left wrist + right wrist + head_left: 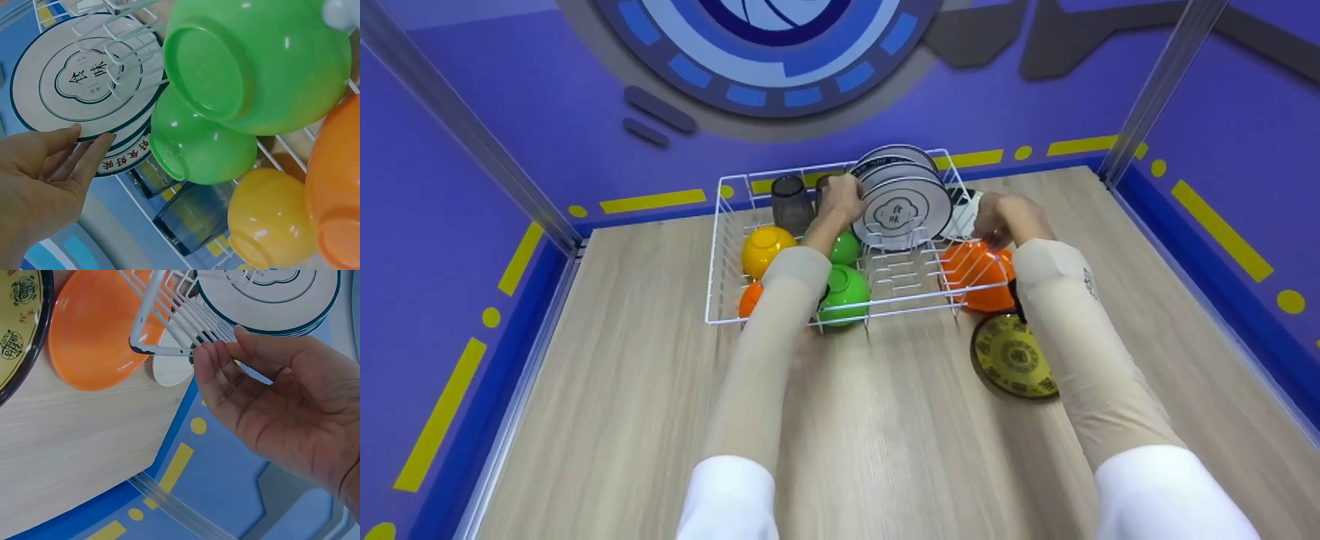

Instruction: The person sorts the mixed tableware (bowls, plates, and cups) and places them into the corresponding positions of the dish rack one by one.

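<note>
Beside the upright plates, my left hand pinches the rim of the front white plate, its thumb over the plate's face. This plate has a dark rim and a printed centre; more plates stand behind it in the white wire dish rack. At the rack's right side, my right hand has its thumb and curled fingers on the rack's side wire. Behind the left wrist, green bowls lie bottom-up in the rack. Part of that hand's fingers is hidden behind the plate.
Also in the rack are a yellow bowl, an orange bowl and dark glasses. Right of it lie an orange plate, a white dish and a yellow patterned plate. Blue-purple walls enclose the tabletop.
</note>
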Demonstrator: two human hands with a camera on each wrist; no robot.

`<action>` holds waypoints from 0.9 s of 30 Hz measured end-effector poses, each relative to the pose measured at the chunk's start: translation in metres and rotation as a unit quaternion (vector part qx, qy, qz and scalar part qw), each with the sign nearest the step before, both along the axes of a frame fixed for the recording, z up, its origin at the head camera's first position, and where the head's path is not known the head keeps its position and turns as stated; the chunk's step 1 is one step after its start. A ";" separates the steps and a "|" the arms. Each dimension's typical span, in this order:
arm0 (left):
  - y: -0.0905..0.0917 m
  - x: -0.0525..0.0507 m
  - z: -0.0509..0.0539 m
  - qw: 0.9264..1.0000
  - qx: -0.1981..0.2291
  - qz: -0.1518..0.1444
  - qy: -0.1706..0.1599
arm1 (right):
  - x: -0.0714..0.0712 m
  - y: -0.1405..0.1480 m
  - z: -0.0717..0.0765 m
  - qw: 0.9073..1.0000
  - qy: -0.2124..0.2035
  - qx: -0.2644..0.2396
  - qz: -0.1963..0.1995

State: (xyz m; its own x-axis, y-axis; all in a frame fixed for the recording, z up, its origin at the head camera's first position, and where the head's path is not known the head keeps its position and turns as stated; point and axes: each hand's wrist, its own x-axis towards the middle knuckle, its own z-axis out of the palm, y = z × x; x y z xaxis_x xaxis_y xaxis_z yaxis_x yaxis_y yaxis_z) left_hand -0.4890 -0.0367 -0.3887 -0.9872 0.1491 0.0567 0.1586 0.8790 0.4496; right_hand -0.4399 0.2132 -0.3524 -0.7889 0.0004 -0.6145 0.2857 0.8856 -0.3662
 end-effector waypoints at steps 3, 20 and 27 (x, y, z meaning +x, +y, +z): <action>-0.009 -0.001 0.007 0.998 -0.013 -0.058 -0.027 | 0.002 0.001 0.003 1.000 0.007 -0.012 0.008; -0.155 0.020 0.052 0.978 -0.110 0.083 -0.159 | 0.015 0.037 -0.012 0.999 0.017 -0.031 0.003; -0.169 0.024 0.038 0.915 0.019 0.151 -0.375 | 0.025 0.054 -0.017 0.999 0.026 -0.043 -0.005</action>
State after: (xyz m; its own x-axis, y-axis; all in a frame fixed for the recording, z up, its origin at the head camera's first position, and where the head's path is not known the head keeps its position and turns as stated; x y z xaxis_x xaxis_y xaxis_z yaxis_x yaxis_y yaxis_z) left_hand -0.4649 -0.2062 -0.3510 -0.7471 -0.1244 -0.6530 -0.4534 0.8137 0.3637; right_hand -0.4151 0.2674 -0.3692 -0.8198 -0.0418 -0.5711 0.2735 0.8476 -0.4547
